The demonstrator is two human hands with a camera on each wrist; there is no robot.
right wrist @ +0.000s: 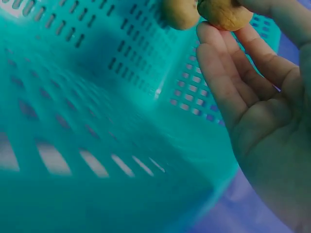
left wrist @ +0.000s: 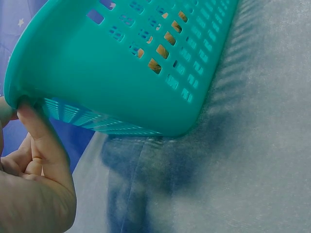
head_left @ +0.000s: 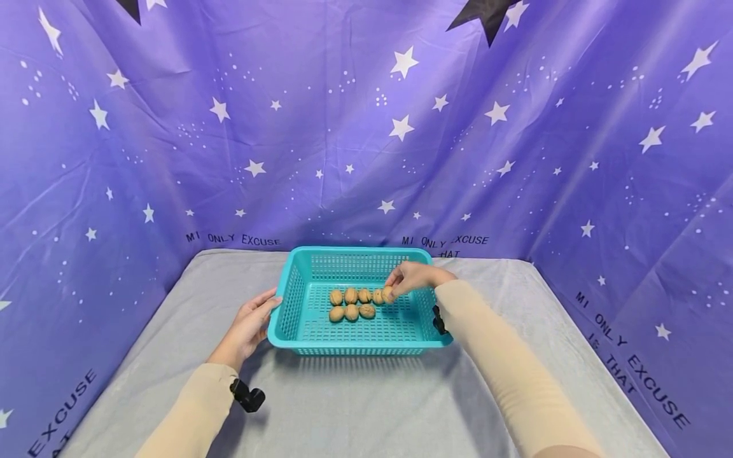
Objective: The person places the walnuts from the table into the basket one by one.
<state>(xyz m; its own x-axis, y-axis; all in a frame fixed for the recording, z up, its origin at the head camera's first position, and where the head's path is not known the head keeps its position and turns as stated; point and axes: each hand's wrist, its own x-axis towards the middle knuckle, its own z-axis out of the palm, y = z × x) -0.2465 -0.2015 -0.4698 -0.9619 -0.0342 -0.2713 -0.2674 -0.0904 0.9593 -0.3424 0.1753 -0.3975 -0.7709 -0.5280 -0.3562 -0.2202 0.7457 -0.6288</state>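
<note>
A turquoise plastic basket (head_left: 361,344) with slotted walls sits on the grey cloth. My left hand (head_left: 249,324) grips its left rim, thumb and fingers pinching the edge, as the left wrist view of the basket wall (left wrist: 73,63) also shows. Inside the basket, my right hand (head_left: 417,277) holds a walnut (right wrist: 226,14) between thumb and fingertips. That walnut is at the right end of a back row of walnuts (head_left: 350,296), right beside its neighbour (right wrist: 181,13). Closer to me lies a front row of three walnuts (head_left: 352,312).
Grey cloth (head_left: 355,407) covers the table on all sides of the basket. Purple star-printed fabric (head_left: 343,127) hangs behind and at both sides. Black wrist cameras are strapped on each sleeve, the left one (head_left: 247,395) above the cloth.
</note>
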